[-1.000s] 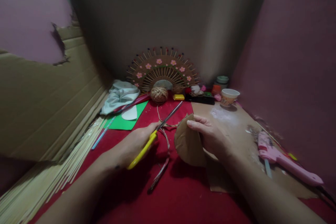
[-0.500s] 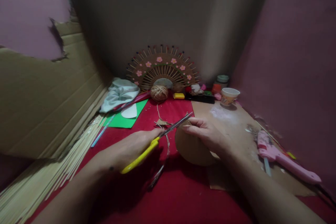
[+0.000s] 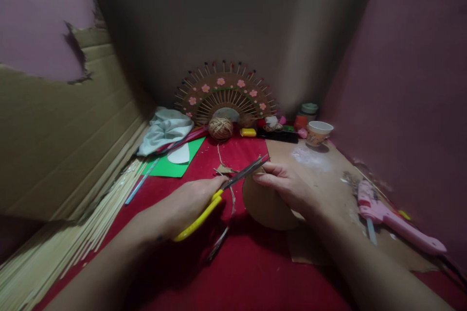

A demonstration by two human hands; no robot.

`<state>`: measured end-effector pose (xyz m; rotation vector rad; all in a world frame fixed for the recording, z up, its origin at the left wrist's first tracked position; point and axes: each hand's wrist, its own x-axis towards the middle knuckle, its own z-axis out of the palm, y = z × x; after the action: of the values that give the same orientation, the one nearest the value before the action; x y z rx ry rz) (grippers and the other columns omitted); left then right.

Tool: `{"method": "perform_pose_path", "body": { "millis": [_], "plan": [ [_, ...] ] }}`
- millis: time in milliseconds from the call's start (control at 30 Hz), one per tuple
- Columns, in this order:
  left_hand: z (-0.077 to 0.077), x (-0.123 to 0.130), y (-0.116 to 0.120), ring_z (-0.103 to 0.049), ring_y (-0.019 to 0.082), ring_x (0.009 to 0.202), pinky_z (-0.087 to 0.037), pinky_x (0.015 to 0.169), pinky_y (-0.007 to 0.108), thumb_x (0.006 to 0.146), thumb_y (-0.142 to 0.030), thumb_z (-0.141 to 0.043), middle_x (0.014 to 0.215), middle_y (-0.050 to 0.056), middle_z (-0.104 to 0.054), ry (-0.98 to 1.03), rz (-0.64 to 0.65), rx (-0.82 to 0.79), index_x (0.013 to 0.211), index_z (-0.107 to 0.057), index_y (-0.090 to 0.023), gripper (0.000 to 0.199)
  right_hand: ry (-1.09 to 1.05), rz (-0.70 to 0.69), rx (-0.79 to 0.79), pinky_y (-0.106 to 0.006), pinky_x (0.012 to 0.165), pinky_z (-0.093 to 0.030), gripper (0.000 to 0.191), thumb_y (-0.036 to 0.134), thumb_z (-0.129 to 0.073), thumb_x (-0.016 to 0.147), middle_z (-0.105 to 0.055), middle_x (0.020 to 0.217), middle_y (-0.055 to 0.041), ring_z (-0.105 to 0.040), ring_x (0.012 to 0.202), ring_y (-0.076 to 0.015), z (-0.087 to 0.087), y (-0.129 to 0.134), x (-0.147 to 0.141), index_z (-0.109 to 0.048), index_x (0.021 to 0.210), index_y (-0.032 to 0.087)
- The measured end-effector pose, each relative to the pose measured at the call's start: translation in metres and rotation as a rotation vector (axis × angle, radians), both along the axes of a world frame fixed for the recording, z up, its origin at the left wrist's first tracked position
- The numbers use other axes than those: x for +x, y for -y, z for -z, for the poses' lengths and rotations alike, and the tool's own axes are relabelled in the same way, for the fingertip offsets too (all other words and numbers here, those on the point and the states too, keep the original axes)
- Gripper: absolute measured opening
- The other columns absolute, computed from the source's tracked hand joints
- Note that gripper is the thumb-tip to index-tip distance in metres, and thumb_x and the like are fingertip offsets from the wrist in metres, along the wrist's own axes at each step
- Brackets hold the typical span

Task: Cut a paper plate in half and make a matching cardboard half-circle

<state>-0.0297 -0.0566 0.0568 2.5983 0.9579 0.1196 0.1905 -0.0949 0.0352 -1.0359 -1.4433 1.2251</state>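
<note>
My left hand point(image 3: 189, 201) is closed round the yellow handles of a pair of scissors point(image 3: 199, 221), whose blades point up and to the right. Pinched in my right hand point(image 3: 286, 182) is a rounded cardboard piece point(image 3: 264, 206). The blade tips lie at the upper edge of this piece, close to my right fingertips. Beneath the scissors, a thin strip of cardboard point(image 3: 232, 199) curls down toward the red cloth point(image 3: 248, 272). A small cardboard scrap point(image 3: 224, 169) lies just beyond the blades.
A twine ball point(image 3: 220, 129) sits before a flowered stick fan point(image 3: 224, 87). Bamboo sticks point(image 3: 91, 223) and green sheet point(image 3: 170, 169) lie left. At right are a pink glue gun point(image 3: 394, 223), a paper cup point(image 3: 319, 133) and a cardboard sheet point(image 3: 328, 194).
The scissors' blades have spread slightly at their tips, and the handles have shifted a little to the right. My right hand holds the cardboard piece in nearly the same place.
</note>
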Motion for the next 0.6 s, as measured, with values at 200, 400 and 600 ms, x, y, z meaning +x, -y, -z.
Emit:
{"method": "perform_pose_path", "body": {
  "millis": [200,400,600],
  "plan": [
    [0.006,-0.002,-0.004,-0.059,0.018,0.082,-0.044,0.072,0.029,0.086,-0.020,-0.033,0.093,0.005,-0.062,-0.008,0.074,0.008,0.108,-0.048,-0.019,0.027,0.008,0.013,-0.026,-0.027,0.067,-0.035,0.013,0.031,-0.058,0.074,-0.058,0.071,0.0026,-0.049,0.068,-0.0126,0.001,0.001,0.000,-0.066,0.078,0.022],
    [0.012,-0.004,-0.007,-0.059,0.017,0.071,-0.043,0.064,0.027,0.085,-0.017,-0.032,0.083,0.005,-0.062,-0.028,0.098,0.088,0.106,-0.048,-0.018,0.027,0.009,-0.005,-0.035,-0.028,0.072,-0.037,0.014,0.028,-0.056,0.074,-0.061,0.076,0.0020,-0.053,0.073,-0.0137,0.000,0.002,-0.001,-0.067,0.081,0.021],
    [0.011,-0.002,-0.007,-0.058,0.017,0.065,-0.040,0.058,0.025,0.084,-0.016,-0.031,0.077,0.006,-0.063,-0.110,0.079,0.135,0.106,-0.049,-0.016,0.028,0.024,-0.001,-0.057,-0.029,0.070,-0.039,0.022,0.028,-0.055,0.073,-0.063,0.077,0.0003,-0.055,0.076,-0.0165,-0.004,0.004,-0.003,-0.067,0.090,0.019]
  ]
}}
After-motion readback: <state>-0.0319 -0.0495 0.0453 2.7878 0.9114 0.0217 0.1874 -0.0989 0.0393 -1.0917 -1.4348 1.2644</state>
